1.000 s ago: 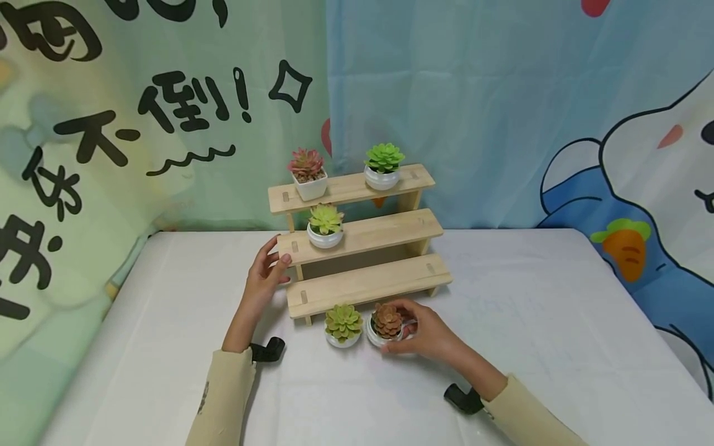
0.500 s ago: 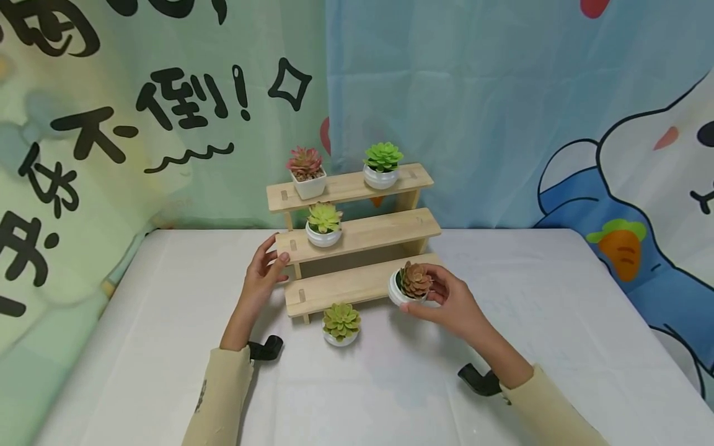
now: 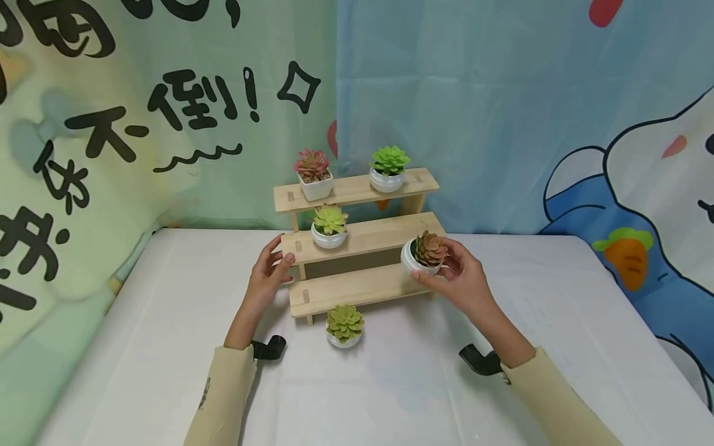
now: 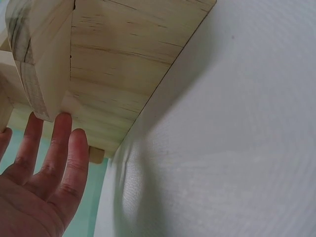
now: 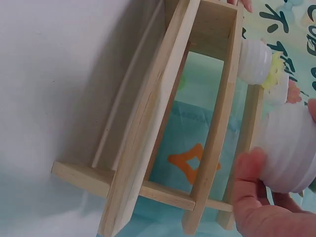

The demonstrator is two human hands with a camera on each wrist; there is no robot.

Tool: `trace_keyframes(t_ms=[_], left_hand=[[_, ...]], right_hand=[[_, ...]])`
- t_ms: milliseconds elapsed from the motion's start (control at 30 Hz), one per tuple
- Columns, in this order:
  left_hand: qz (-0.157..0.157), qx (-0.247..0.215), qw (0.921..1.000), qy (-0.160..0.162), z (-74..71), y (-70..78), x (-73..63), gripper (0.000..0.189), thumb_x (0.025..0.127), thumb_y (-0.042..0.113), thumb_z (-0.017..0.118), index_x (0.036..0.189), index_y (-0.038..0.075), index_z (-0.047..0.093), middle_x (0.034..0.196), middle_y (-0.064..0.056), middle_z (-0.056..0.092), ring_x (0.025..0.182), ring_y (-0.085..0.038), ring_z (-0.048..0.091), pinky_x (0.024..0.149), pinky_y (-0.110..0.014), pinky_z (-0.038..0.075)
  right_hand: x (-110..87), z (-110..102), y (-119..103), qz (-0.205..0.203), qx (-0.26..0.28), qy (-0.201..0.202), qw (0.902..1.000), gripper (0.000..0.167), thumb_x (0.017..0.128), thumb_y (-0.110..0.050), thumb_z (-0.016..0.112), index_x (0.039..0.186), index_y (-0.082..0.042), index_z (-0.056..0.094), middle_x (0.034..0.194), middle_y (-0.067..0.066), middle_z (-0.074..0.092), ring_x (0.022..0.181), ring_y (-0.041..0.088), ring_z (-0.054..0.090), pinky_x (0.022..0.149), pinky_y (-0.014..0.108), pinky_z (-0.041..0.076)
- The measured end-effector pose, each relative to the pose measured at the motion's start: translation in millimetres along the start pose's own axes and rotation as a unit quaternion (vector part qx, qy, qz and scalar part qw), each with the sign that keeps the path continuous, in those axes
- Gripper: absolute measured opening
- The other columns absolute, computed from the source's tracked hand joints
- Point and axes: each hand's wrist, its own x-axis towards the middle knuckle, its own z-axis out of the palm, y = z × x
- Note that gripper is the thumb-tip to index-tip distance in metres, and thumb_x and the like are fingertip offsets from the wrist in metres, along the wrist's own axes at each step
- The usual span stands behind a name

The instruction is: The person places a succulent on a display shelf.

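A three-step wooden display stand [image 3: 368, 237] rises at mid table. My left hand [image 3: 268, 272] holds the left end of its middle step, thumb and index finger at the edges. In the left wrist view, the other fingers of my left hand [image 4: 47, 173] reach up beside an upright support. My right hand [image 3: 463, 272] grips a white round pot [image 3: 418, 259] with a brown artificial succulent [image 3: 429, 248], tilted, over the right part of the lowest step. The right wrist view shows the same white pot [image 5: 291, 148] between thumb and fingers, apart from the steps.
A red succulent [image 3: 313, 170] and a bright green one [image 3: 389, 164] stand on the top step. A yellow-green succulent [image 3: 330, 223] sits at the middle step's left. Another green succulent [image 3: 344, 322] stands on the white table before the stand. Printed cloth [image 3: 474, 124] hangs behind.
My right hand has lifted the brown succulent's pot off the table, moving right and up to the lowest step. The left hand stays on the stand.
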Motion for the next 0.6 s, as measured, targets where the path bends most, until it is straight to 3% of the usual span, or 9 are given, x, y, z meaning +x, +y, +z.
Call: trace_keyframes(t_ms=[333,600], left_hand=[[0.001,-0.002,1.0,0.001,-0.2,-0.1,0.6,0.055,0.102,0.013,0.053,0.152,0.009,0.031,0.133,-0.025,0.052,0.104,-0.017,0.058,0.078,-0.028,0.053],[-0.001,-0.001,1.0,0.005,0.6,-0.9,0.7,0.054,0.102,0.012,0.052,0.152,0.009,0.032,0.133,-0.026,0.052,0.106,-0.02,0.058,0.078,-0.029,0.053]], right_hand=[[22.5,5,0,0.016,0.005,0.026,0.9995,0.071,0.085,-0.002,0.072,0.146,0.005,0.035,0.134,0.022,0.048,0.099,-0.002,0.053,0.081,0.008,0.046],[37.5,8,-4,0.044,-0.022,0.03,0.9983,0.076,0.086,-0.01,0.074,0.149,0.0,0.033,0.139,0.022,0.046,0.119,0.022,0.05,0.08,0.007,0.044]])
